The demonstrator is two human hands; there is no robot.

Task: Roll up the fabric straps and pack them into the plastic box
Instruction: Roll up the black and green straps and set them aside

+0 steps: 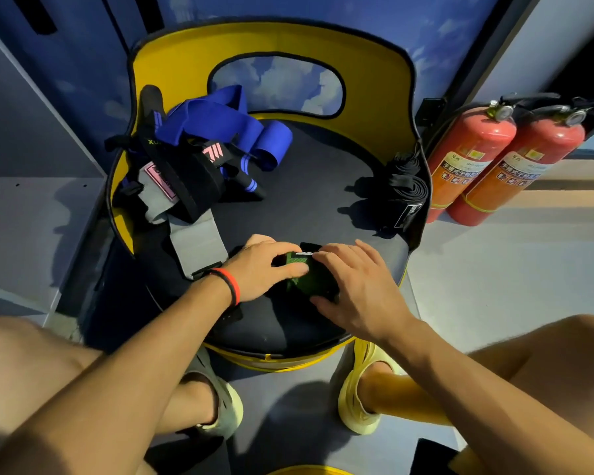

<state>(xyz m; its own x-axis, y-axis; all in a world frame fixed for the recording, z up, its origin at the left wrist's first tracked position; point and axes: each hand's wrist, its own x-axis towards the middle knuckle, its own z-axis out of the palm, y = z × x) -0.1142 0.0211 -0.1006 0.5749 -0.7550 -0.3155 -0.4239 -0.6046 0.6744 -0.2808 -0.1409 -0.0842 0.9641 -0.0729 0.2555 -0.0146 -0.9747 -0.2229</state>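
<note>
A dark green fabric strap [300, 274], partly rolled, lies on the front of the dark seat of a yellow chair [309, 186]. My left hand [261, 269] grips its left side, thumb across the top. My right hand [354, 286] holds its right side with fingers curled over it. A heap of loose straps lies at the seat's left: a blue strap [220, 121], a black strap with a pink logo [192, 166] and a grey strap [196, 238] trailing toward my left wrist. Black rolled straps [405, 190] lean at the seat's right edge. No plastic box is in view.
Two red fire extinguishers [487, 159] stand on the floor right of the chair. The yellow chair back [374, 77] curves round the far side of the seat. My knees and feet in pale sandals [360, 389] sit below the seat's front edge.
</note>
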